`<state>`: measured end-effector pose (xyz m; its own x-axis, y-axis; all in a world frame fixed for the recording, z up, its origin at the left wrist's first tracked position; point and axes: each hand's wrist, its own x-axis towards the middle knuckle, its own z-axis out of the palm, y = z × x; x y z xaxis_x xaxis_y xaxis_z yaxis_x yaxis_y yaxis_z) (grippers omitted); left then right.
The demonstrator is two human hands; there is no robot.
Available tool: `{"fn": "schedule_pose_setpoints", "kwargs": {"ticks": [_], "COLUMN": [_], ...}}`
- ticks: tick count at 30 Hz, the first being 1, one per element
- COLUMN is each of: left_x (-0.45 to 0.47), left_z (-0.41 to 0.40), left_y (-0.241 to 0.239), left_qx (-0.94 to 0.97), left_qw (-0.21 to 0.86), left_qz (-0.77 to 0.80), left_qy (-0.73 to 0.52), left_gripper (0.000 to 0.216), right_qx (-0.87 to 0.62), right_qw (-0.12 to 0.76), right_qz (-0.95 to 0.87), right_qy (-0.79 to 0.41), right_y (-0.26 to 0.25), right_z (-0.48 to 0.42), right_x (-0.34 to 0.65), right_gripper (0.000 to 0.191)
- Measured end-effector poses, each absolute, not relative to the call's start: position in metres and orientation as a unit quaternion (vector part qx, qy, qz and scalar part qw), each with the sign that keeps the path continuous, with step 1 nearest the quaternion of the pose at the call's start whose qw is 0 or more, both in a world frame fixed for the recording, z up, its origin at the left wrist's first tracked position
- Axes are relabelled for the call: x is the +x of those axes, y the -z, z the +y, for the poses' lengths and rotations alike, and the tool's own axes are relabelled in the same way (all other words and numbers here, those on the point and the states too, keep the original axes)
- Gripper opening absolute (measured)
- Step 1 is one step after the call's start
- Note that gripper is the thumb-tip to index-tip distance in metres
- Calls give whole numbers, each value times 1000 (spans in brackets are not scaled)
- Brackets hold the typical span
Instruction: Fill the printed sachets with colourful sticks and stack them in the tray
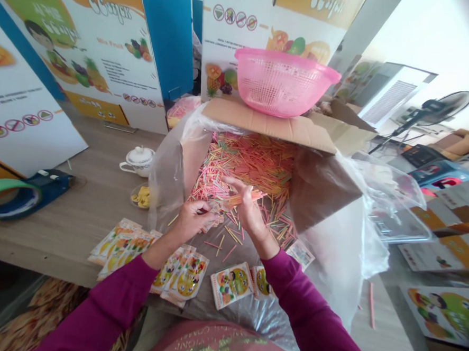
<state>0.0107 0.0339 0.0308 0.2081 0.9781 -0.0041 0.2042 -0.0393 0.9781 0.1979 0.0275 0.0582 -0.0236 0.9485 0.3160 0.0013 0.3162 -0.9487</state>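
Note:
My left hand (188, 223) is closed around the edge of a small, partly clear packet (214, 217), over the near side of an open cardboard box (324, 189). Between the thumb and fingers of my right hand (253, 215) lies a bundle of thin orange and yellow sticks (237, 199). The bundle's left end meets the packet's mouth; whether it is inside I cannot tell. Beyond both hands a heap of thin pink, orange and green sticks (251, 158) fills the box. Loose sticks (231, 233) lie scattered below the hands.
Printed packets (188, 277) lie along the front, with another packet (232, 284) to their right. A pink colander (287, 86) rests on the box's back flap. Clear plastic sheeting (330, 261) drapes the box. Leftward stand a lidded white cup (139, 160) and a tape dispenser (49, 185).

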Motion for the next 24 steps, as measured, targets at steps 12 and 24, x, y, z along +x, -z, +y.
{"fn": "schedule_pose_setpoints", "kwargs": {"ticks": [12, 24], "left_x": [28, -17], "left_z": [18, -93], "left_y": [-27, -17], "left_qx": [541, 699], "left_qw": [563, 456], "left_qz": [428, 476], "left_qy": [-454, -279], "left_gripper": [29, 17], "right_qx": [-295, -453], "right_qw": [477, 466], "right_qz": [-604, -663], "right_qy": [-566, -372], "right_y": [-67, -47], "right_z": [22, 41], "right_x": [207, 218], "right_gripper": [68, 41]}}
